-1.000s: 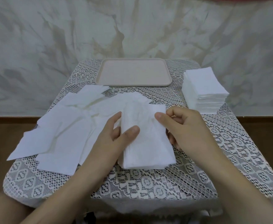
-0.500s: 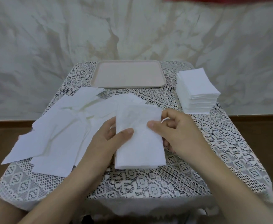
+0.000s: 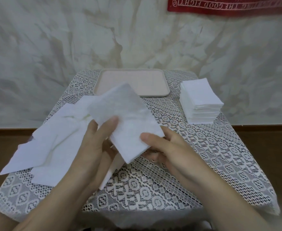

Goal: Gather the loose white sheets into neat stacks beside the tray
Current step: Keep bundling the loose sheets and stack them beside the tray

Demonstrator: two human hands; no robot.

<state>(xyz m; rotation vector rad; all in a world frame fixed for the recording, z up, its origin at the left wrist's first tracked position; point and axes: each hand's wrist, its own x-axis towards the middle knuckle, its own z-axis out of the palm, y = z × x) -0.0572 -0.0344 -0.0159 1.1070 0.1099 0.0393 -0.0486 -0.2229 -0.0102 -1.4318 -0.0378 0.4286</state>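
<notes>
We see the bundle [image 3: 125, 110] of white sheets held between both hands, raised off the worktop [image 3: 153, 189] at its middle. The left grip [image 3: 93, 144] clamps the bundle's left long edge: the thumb lies on top, and the fingers are hidden beneath, so we cannot tell how they lie. The right grip [image 3: 170, 150] pinches the near right corner, thumb on the upper face and curled fingers under the edge. The bundle thus sits between the two grips, a little beyond them, and its far end sticks out free of both.

Its long axis runs on a slant, from far left to near right. The far short end points toward the tray [image 3: 150, 77] and covers part of the tray's near left rim in our view. The near short end points back toward the right wrist. The broad face is turned up toward us.

Loose sheets [image 3: 53, 147] lie overlapping on the left half of the worktop, some hanging past its left edge. One more white piece [image 3: 107, 175] shows under the left grip. A squared stack [image 3: 202, 100] stands to the right of the tray, near it but apart. A lace cloth [image 3: 203, 155] covers the worktop. The tray lies at the far edge, its long side across. A red banner [image 3: 228, 5] hangs on the marbled wall [image 3: 53, 47] behind.
</notes>
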